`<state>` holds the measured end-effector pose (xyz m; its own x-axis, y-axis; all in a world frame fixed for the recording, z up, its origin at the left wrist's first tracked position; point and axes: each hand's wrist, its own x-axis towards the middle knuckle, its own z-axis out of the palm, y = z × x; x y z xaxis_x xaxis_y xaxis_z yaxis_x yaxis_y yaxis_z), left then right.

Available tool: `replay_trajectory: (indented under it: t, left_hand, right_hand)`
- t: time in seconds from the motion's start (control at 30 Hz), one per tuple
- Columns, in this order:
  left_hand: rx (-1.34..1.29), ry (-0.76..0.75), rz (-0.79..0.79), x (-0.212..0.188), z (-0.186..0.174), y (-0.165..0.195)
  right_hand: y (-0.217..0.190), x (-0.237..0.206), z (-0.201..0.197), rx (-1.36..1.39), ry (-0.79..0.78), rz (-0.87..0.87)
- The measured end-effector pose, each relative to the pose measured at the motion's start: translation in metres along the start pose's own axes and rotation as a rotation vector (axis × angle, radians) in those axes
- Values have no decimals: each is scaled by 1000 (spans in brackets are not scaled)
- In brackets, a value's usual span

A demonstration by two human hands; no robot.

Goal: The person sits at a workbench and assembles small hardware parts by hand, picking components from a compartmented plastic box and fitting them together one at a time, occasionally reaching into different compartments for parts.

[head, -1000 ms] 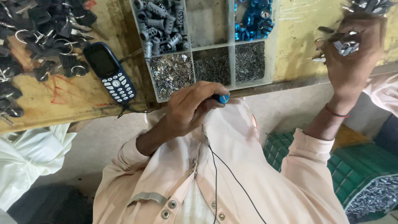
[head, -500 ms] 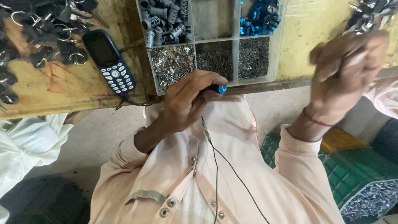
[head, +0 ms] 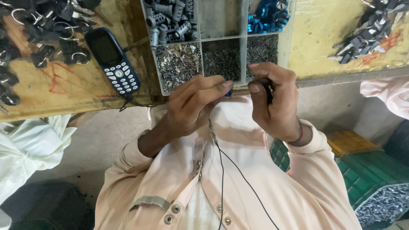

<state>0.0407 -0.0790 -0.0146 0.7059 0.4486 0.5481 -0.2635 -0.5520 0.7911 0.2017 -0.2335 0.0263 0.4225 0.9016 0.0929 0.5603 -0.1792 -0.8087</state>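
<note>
Both hands meet at the worktop (head: 324, 25) edge, below the divided tray (head: 286, 38): left hand (head: 194, 106) pinches a blue-tipped tool (head: 229, 92), right hand (head: 275, 104) grips a small dark part (head: 270, 90) (mostly hidden), 1 phone (head: 112, 60) nearby

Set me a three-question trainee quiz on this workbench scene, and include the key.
1. True or false: the phone lies inside the compartment tray.
2. Which compartment, as seen in the picture, holds the blue parts? A) top row, right end B) bottom row, left end C) bottom row, middle
3. Fill in: the left hand holds a blue-tipped item. The small piece pinched by the right hand is ___ in colour.

Key: 1 false, it lies on the wooden bench to the left of the tray. 2 A. 3 dark.
</note>
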Motion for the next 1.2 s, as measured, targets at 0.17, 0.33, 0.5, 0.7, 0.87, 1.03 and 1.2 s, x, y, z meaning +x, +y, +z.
replay_trajectory:
  t: [0.17, 0.33, 0.5, 0.7, 0.87, 1.03, 1.2]
  left_hand:
    - [26, -16, 14, 1, -8, 4]
    - [-4, -19, -2, -2, -6, 5]
    - [-263, -96, -246, -8, -7, 7]
    - [-348, -143, -266, -10, -5, 6]
    - [-406, -211, -277, -11, -5, 2]
    - [-470, -231, -321, -13, -2, 0]
    - [-420, -161, -336, -17, 9, 2]
  right_hand:
    - [-1, -2, 3, 100, 40, 57]
    - [-15, 6, -2, -108, -82, -28]
    - [-19, 17, -8, -385, -248, -273]
    - [-10, 17, -19, -429, -279, -594]
    - [-7, 15, -20, -378, -266, -675]
    - [-3, 12, -23, -385, -277, -712]
    - [-2, -1, -12, -411, -257, -441]
